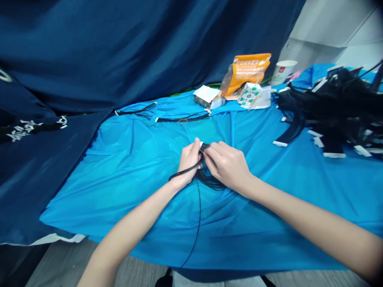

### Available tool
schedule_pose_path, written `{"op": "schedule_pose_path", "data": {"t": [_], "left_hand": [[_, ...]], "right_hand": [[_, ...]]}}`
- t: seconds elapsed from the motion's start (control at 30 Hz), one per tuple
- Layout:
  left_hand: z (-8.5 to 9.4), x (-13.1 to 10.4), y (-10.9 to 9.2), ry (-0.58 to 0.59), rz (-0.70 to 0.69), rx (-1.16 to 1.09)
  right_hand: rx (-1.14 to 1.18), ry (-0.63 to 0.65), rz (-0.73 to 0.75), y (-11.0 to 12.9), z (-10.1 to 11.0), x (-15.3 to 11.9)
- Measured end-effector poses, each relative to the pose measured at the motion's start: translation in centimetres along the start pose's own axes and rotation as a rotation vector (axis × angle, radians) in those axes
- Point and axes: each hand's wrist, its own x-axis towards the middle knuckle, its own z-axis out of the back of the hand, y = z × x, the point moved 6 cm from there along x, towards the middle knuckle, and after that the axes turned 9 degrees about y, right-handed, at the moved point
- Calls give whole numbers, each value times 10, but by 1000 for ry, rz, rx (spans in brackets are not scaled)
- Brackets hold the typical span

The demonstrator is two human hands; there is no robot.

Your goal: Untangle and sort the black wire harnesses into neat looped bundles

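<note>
A bundle of thin black cables [211, 181] with white connectors is held over the blue cloth, near its middle. My left hand [188, 163] is closed on the bundle by a white connector [201, 145], its thumb pointing up. Around the left wrist side runs a loop of black cable [184, 171]. My right hand [227, 163] pinches the cables just to the right, fingers bent together and touching them. One loose black wire [200, 215] hangs down from the bundle towards the cloth's front edge.
Behind lie two thin cable bundles [182, 119], a small box [208, 97], an orange bag [247, 73], a white-green packet [250, 95] and a paper cup [283, 72]. A large heap of black cables [332, 103] with white connectors covers the right side. Dark blue fabric [119, 48] hangs behind.
</note>
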Motion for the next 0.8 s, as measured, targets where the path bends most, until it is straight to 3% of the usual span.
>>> {"op": "schedule_pose_path", "data": {"t": [0.8], "left_hand": [[5,1,-2,-16,-47,218]], "right_hand": [[6,42,29,0,-6,-2]]}}
